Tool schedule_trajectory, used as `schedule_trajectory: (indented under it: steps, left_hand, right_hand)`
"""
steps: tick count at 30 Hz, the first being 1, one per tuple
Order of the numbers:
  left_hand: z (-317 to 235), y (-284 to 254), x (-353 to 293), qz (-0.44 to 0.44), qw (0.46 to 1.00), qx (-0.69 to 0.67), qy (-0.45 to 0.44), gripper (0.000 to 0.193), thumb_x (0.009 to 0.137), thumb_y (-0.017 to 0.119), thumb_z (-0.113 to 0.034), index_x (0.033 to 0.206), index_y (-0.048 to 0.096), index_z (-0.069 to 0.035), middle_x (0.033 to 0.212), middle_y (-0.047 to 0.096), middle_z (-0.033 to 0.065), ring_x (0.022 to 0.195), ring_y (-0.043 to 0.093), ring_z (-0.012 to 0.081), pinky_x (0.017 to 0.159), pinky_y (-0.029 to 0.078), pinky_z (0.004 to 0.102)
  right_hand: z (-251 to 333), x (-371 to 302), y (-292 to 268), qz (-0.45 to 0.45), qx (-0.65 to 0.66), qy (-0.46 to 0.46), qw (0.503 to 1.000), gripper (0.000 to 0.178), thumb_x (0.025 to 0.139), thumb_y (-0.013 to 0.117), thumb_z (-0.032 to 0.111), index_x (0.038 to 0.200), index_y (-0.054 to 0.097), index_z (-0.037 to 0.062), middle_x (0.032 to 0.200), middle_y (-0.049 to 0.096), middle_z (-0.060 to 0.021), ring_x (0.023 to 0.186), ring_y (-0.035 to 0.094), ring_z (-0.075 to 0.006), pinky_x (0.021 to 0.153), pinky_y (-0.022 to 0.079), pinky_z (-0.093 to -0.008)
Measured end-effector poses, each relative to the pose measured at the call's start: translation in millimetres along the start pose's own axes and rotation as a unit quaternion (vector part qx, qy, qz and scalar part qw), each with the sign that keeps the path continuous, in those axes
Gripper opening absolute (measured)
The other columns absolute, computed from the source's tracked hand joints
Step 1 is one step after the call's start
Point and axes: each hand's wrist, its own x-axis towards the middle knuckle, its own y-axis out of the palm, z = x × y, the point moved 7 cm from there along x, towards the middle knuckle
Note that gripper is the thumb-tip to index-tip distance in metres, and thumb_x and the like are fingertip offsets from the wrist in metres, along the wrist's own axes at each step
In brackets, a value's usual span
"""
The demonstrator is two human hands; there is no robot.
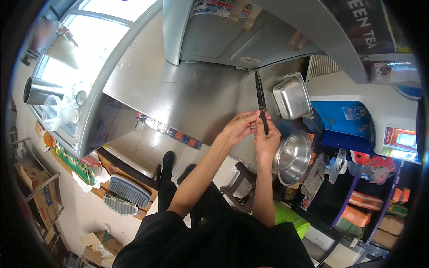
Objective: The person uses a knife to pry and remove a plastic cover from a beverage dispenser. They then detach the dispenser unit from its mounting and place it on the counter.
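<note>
Steel covers the counter (147, 85) before us, with a grey unit (210, 42) at its far side and pale floor (78, 214) at the lower left. We hold a knife (261, 94) in the air over the counter, its dark blade pointing away from us. Our right hand (267, 142) is closed around the handle, palm side partly turned up. Our left hand (240, 127) meets it there, bent fingertips beside the place where handle and blade join; we cannot tell whether they pinch the knife or only touch it. Just right of the blade is a rectangular steel pan (292, 97), and nearer us, right of our right hand, a round steel bowl (292, 158). Past the pan we see a blue box (342, 117). Lower down, a green bin (292, 219) shows beside our right forearm, and a brown stool (239, 186) between our forearms.
</note>
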Motion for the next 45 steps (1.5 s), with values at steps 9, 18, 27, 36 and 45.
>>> schedule_trajectory:
  steps: [9, 18, 27, 36, 45]
  left_hand:
    - [3.1, -1.5, 13.7, 0.028, 0.999, 0.004, 0.014, 0.034, 0.094, 0.048, -0.027, 0.111, 0.054, 0.002, 0.107, 0.059, 0.0092, 0.094, 0.056, 0.0155, 0.083, 0.047, 0.029]
    - [3.2, -4.2, 14.5, 0.017, 0.999, -0.022, 0.032, 0.03, 0.092, 0.052, -0.025, 0.108, 0.056, 0.001, 0.102, 0.061, 0.01, 0.093, 0.059, 0.0165, 0.083, 0.049, 0.0277]
    - [20.4, 10.9, 15.8, 0.084, 0.974, -0.208, 0.02, 0.038, 0.092, 0.05, -0.031, 0.114, 0.048, 0.0, 0.11, 0.055, 0.0128, 0.106, 0.053, 0.0247, 0.102, 0.039, 0.0433]
    - [5.3, -12.6, 1.6, -0.04, 0.998, -0.009, 0.041, 0.031, 0.091, 0.054, -0.026, 0.101, 0.059, 0.003, 0.095, 0.063, 0.0111, 0.088, 0.061, 0.0149, 0.079, 0.051, 0.0259]
    - [-3.4, -12.1, 0.9, -0.035, 0.998, 0.037, 0.039, 0.037, 0.091, 0.054, -0.029, 0.107, 0.055, 0.004, 0.098, 0.062, 0.0137, 0.089, 0.06, 0.017, 0.081, 0.05, 0.0283]
  right_hand:
    - [27.6, -7.6, -7.6, -0.055, -0.185, -0.124, 0.973, 0.029, 0.089, 0.057, 0.022, 0.106, 0.06, -0.0006, 0.068, 0.062, -0.0078, 0.052, 0.055, -0.016, 0.053, 0.044, -0.0258]
    - [-14.5, -28.9, 30.6, 0.238, 0.676, 0.398, 0.572, 0.033, 0.095, 0.045, 0.034, 0.097, 0.055, 0.0017, 0.057, 0.04, 0.0027, 0.041, 0.033, -0.0059, 0.037, 0.026, -0.019]
    - [-22.0, -7.7, 1.5, 0.008, 0.051, 0.155, 0.987, 0.04, 0.091, 0.05, 0.034, 0.097, 0.061, -0.0041, 0.071, 0.064, -0.0122, 0.061, 0.061, -0.0199, 0.053, 0.047, -0.032]
    - [2.5, -20.7, 8.6, -0.067, -0.062, -0.038, 0.995, 0.035, 0.092, 0.049, 0.032, 0.092, 0.061, -0.0014, 0.066, 0.059, -0.0098, 0.058, 0.055, -0.0182, 0.054, 0.044, -0.031]
    - [-23.1, -39.0, 50.5, 0.228, 0.707, 0.402, 0.535, 0.038, 0.097, 0.04, 0.036, 0.104, 0.056, 0.0023, 0.057, 0.038, 0.0038, 0.041, 0.029, -0.0035, 0.033, 0.023, -0.0161]
